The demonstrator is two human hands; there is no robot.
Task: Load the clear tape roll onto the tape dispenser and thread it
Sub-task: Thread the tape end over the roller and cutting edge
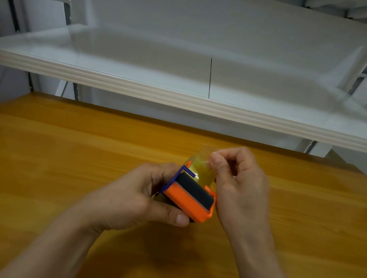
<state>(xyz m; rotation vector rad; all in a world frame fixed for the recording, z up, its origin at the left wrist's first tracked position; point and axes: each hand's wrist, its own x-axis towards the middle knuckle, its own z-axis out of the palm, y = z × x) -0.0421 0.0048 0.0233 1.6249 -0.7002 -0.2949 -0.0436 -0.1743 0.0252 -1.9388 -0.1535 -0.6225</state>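
From the head camera, the tape dispenser [189,197] is held up just above the wooden table [54,167], roughly at the middle of its width and near the person. The left hand [143,194] is wrapped around the dispenser's left and lower side, thumb pressed under the orange body — a steadying hold, it seems, so the other hand can work freely. The black roller [195,189] faces up, with a purple arm [184,171] at the dispenser's far left corner. The right hand [238,180] sits just right of the dispenser, its thumb and forefinger pinched on a loose strip of clear tape [200,165] lifted beyond the roller; the other fingers are curled in. The tape roll is mostly hidden behind the dispenser and the left hand, so whether it is fully seated cannot be told. By the look of it, threading is the step in hand — the strip pulled taut towards the roller. Behind the table stands a white shelf [183,100].
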